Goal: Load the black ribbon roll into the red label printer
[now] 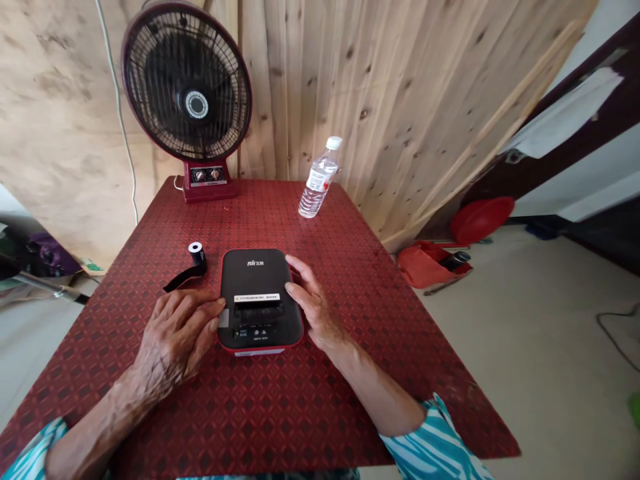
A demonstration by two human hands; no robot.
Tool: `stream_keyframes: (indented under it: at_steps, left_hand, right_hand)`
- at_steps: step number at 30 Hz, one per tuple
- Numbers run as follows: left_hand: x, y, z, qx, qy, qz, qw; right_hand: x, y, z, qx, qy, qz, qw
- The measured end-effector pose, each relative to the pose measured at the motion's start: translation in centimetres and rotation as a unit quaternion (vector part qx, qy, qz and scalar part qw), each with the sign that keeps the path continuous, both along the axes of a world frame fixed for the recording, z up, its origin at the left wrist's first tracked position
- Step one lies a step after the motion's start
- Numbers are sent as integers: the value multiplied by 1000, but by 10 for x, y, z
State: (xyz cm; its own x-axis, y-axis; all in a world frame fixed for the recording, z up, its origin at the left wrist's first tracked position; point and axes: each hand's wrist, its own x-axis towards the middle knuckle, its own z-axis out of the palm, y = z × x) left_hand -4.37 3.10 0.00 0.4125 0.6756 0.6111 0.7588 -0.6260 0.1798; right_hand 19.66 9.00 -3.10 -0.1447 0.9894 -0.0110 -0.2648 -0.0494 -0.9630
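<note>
A black device with a red rim [257, 280] lies flat on the red patterned table [280, 407], close to me. My left hand [175, 337] rests on the table at the device's left side, fingers stretched out, fingertips touching its edge. My right hand [313, 303] lies against the device's right side, fingers curved along the edge and thumb near the white label on top. Neither hand lifts anything. A small black roll with a loose strip of black tape [191, 265] lies just left of the device.
A dark red table fan [187, 87] stands at the table's far left against the wooden wall. A clear water bottle [319, 179] stands at the far right edge. Red bags and a red basin [480, 217] lie on the floor to the right.
</note>
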Motion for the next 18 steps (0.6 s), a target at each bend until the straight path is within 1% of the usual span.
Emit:
stream_keyframes:
  at_steps: [2, 3, 4, 5, 6, 7, 9, 10, 11, 13, 15, 18]
  left_hand:
    - [-1, 1, -1, -15, -26, -6, 1000]
    - [-3, 4, -2, -38, -52, -7, 998]
    - [-7, 7, -2, -68, -89, 1, 994]
    - [-12, 11, -3, -101, -139, 21, 985]
    - [-19, 16, -3, -128, -199, 54, 970]
    - [-27, 21, -4, -147, -262, 94, 949]
    - [-46, 33, -7, -166, -372, 170, 897]
    - [-54, 39, -9, -181, -398, 181, 881]
    - [-61, 44, -10, -205, -410, 185, 869]
    - [-70, 57, -13, -255, -407, 175, 859]
    - [-74, 72, -13, -285, -398, 164, 857]
    - [-73, 95, -7, -297, -391, 146, 859]
  right_hand:
    - [-2, 0, -3, 11, 3, -3, 1000]
    - [-3, 0, -5, 16, 4, -6, 1000]
    - [-4, -1, -7, 21, 5, -16, 1000]
    - [-6, -1, -11, 23, 11, -30, 999]
    - [-8, -1, -16, 22, 21, -50, 998]
    - [-9, -2, -21, 14, 34, -72, 997]
    - [-12, -4, -31, -14, 60, -104, 993]
    - [-12, -5, -36, -25, 63, -112, 991]
    - [-13, -6, -40, -31, 60, -115, 991]
    - [-12, -6, -45, -25, 42, -112, 993]
    - [-12, -6, -48, -9, 26, -102, 994]
    - [-10, -6, -50, 7, 12, -99, 995]
